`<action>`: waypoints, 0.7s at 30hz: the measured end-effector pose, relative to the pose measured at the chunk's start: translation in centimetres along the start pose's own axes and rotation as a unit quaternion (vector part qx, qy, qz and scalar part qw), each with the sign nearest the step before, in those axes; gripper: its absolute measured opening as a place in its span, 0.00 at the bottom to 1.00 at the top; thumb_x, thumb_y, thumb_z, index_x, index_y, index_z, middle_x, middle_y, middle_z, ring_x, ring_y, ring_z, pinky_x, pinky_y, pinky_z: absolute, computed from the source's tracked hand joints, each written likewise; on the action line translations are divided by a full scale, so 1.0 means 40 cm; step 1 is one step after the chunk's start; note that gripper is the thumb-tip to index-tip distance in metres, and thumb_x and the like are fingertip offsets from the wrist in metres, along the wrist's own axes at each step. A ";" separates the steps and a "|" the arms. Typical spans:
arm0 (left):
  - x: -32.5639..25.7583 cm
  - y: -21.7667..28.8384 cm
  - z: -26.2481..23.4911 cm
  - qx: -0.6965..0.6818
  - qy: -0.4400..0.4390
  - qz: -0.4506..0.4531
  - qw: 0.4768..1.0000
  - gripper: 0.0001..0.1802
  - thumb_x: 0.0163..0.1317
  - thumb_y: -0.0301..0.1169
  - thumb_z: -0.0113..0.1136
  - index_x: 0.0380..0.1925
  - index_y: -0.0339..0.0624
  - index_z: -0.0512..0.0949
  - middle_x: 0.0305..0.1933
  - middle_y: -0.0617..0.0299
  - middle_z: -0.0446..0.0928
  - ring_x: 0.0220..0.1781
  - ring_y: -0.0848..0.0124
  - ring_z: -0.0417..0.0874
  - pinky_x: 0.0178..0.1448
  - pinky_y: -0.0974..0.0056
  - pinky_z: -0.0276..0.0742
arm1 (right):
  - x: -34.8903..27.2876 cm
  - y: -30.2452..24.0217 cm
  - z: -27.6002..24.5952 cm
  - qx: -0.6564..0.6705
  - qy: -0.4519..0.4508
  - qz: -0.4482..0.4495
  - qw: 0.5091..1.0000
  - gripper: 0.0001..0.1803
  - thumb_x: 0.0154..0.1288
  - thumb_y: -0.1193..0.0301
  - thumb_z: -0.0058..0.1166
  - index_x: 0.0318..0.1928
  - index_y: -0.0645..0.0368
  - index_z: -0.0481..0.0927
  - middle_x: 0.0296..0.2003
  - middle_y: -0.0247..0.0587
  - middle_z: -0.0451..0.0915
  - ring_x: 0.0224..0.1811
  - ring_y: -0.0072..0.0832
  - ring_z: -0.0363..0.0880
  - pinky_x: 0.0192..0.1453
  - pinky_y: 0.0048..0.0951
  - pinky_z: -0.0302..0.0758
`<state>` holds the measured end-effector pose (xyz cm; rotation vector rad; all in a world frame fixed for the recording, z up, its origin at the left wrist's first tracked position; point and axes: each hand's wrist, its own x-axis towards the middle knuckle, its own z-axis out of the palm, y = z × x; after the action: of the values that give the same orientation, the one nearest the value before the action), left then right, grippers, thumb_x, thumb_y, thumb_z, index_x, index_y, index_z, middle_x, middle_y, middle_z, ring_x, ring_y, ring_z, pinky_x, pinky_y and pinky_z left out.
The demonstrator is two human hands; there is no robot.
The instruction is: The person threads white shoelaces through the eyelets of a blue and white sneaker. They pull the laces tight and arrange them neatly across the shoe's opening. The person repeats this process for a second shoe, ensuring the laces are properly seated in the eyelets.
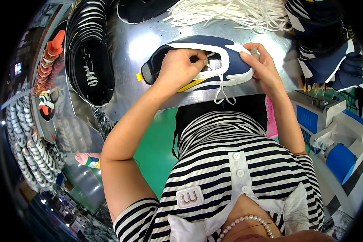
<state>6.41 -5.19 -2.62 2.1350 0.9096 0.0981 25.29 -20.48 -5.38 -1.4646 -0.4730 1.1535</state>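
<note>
A navy and white shoe upper point(234, 64) lies sideways on the metal table, its toe to the right and a yellow tab at its heel. My left hand point(179, 66) reaches over its opening, finger and thumb pinched together on what looks like a white shoelace point(220, 89); part of that lace loops down over the table's near edge. At the toe, my right hand point(264, 66) is closed with the thumb against the upper. A small grey metal piece point(254, 52), its kind unclear, sits between thumb and fingers. The upper's inside is partly hidden by my left hand.
Loose white laces point(230, 14) are heaped along the far side of the table point(129, 80). Nested black uppers point(90, 60) stand at the left, and stacked navy uppers point(330, 60) at the right. A grey and blue machine point(334, 145) is beside me at lower right.
</note>
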 end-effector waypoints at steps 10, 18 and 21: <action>-0.097 -0.035 -0.211 0.096 0.272 0.090 0.953 0.05 0.60 0.23 0.59 0.36 0.37 0.80 0.34 0.56 0.81 0.33 0.69 0.80 0.41 0.66 0.76 | -0.016 -0.018 -0.020 0.057 0.016 -0.052 0.997 0.26 0.61 0.63 0.67 0.55 0.60 0.72 0.41 0.37 0.81 0.38 0.17 0.79 0.34 0.17 0.70; -0.298 -0.220 -0.460 0.213 0.445 -0.032 0.869 0.06 0.63 0.28 0.61 0.34 0.36 0.82 0.31 0.65 0.79 0.30 0.77 0.74 0.37 0.70 0.72 | 0.011 0.039 -0.093 -0.010 0.083 -0.096 0.992 0.26 0.64 0.59 0.63 0.57 0.57 0.71 0.43 0.43 0.82 0.41 0.24 0.82 0.44 0.26 0.77; -0.217 0.119 -0.220 -0.150 0.141 0.092 0.974 0.03 0.58 0.21 0.62 0.32 0.40 0.81 0.40 0.60 0.80 0.41 0.73 0.79 0.48 0.69 0.74 | 0.002 0.023 -0.072 -0.295 0.144 -0.169 0.929 0.28 0.66 0.48 0.58 0.54 0.57 0.74 0.41 0.51 0.84 0.40 0.34 0.84 0.43 0.32 0.77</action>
<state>-0.36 -7.10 8.62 1.9431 0.7935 0.6086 27.46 -22.14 -6.66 -1.9348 -0.8766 0.5202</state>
